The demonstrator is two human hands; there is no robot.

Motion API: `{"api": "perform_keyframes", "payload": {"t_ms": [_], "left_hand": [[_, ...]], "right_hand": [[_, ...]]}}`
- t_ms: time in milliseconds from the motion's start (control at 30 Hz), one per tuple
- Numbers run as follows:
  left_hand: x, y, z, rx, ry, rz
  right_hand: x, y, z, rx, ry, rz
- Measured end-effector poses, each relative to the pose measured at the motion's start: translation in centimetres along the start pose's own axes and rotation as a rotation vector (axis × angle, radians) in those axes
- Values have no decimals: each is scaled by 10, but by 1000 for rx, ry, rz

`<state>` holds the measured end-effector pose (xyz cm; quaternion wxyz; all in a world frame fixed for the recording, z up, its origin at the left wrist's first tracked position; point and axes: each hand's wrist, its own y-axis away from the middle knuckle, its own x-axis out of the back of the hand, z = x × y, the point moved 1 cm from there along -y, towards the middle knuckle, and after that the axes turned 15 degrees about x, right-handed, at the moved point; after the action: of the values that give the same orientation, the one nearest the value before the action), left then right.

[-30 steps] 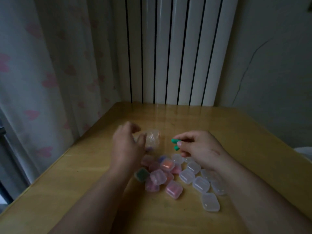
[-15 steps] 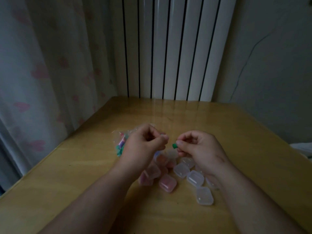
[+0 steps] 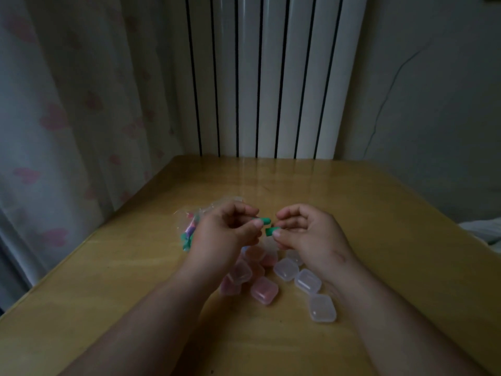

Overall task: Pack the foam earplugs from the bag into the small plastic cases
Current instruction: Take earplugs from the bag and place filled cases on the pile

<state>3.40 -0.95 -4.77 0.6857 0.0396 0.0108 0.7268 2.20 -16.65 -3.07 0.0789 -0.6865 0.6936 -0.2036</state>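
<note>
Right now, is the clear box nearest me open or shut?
Shut. The clear box lies flat on the table with its lid closed down; no lid stands up from it.

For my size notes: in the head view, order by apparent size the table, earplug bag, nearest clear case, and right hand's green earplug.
1. wooden table
2. earplug bag, though the left hand hides part
3. nearest clear case
4. green earplug in the right hand

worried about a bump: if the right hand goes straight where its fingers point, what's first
Probably the left hand: the right hand, pinching a green plug, points at its thumb, though depth is unclear.
</note>
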Motion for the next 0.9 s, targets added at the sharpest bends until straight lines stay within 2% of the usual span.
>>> {"api": "perform_keyframes", "payload": {"t_ms": [433,633,700,767,900], "left_hand": [[-3,5,1,-9,-94,59],[-1,6,3,-9,-81,52],[-2,8,4,-86,-208,76],[-7,16,6,-171,-404,28],[-24,22,-1,-617,-972,-141]], "right_hand": [[-3,1,1,5,-60,-21],[2,-4,5,-13,-12,51],[8,-6,8,-19,34,76],[14,-9,10,-20,90,91],[24,-13,14,-13,152,134]]}}
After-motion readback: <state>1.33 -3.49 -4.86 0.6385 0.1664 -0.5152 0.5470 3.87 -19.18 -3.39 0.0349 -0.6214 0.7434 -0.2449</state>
